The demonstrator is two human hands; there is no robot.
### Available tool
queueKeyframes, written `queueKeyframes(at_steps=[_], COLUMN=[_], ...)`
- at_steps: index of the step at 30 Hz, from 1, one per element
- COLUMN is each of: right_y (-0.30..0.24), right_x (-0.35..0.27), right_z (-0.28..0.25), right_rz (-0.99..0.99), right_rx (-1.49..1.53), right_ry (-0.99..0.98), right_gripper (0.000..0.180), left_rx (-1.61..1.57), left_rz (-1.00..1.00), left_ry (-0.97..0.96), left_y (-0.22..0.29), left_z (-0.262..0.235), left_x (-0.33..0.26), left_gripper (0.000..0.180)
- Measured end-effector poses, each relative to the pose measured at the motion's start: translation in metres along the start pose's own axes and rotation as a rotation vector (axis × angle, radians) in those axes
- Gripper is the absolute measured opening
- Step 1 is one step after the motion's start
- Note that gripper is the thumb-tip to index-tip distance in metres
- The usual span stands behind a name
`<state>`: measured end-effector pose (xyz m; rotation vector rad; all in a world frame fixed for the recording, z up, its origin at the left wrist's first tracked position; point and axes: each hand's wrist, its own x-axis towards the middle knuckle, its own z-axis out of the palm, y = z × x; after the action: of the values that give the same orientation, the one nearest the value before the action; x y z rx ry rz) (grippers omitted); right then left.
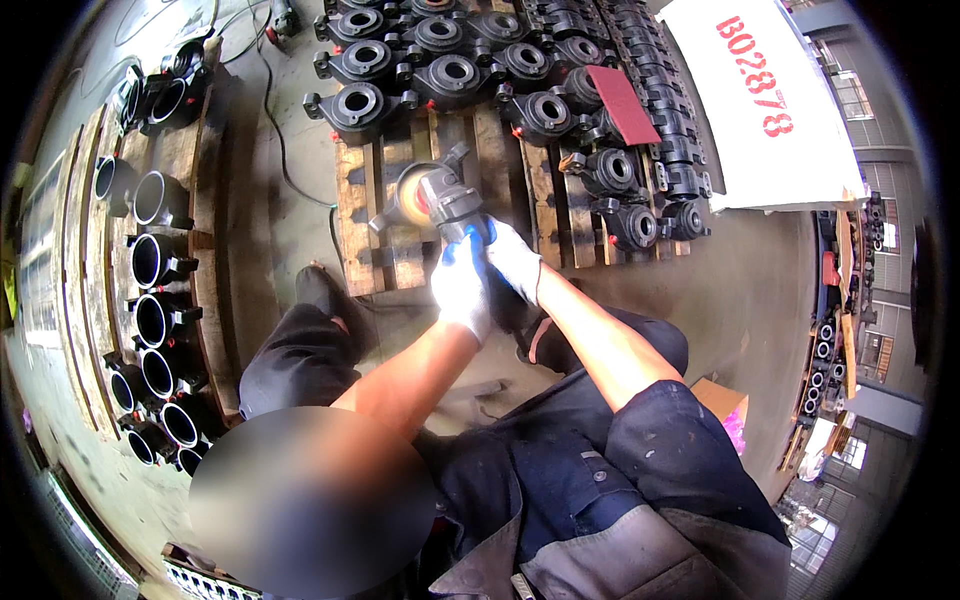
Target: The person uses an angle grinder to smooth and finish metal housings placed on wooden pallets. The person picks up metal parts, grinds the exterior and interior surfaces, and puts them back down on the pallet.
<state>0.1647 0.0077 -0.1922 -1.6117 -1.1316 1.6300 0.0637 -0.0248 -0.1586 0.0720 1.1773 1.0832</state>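
Note:
My left hand, in a white glove, wraps round the body of an angle grinder. On its right, my gloved right hand also grips the tool. The grinder's round tan disc lies over a black metal casting on the wooden pallet. Most of that casting is hidden behind the disc and tool head. Whether the disc touches it, I cannot tell.
Rows of black ring-shaped castings fill the pallet's far part, with a red sheet on some. Cylindrical castings line another pallet at left. A black cable crosses the floor. A white-covered block stands at far right.

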Motion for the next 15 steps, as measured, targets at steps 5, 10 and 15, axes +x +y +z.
queueKeyframes(at_steps=[5,10,15], right_y=[-0.021,-0.014,-0.016], right_x=[-0.004,0.005,0.006], right_z=[0.011,0.013,0.011], right_rz=[0.111,0.145,0.194], right_rx=[0.3,0.418,0.44], right_ry=[-0.032,-0.016,-0.047], right_gripper=[0.028,0.023,0.017], left_rx=[0.185,0.391,0.348], left_rz=[0.029,0.061,0.028], left_ry=[0.007,0.01,-0.003], left_y=[0.006,0.003,0.003], left_z=[-0.007,-0.017,-0.02], left_x=[0.011,0.034,0.038], left_gripper=[0.036,0.035,0.037])
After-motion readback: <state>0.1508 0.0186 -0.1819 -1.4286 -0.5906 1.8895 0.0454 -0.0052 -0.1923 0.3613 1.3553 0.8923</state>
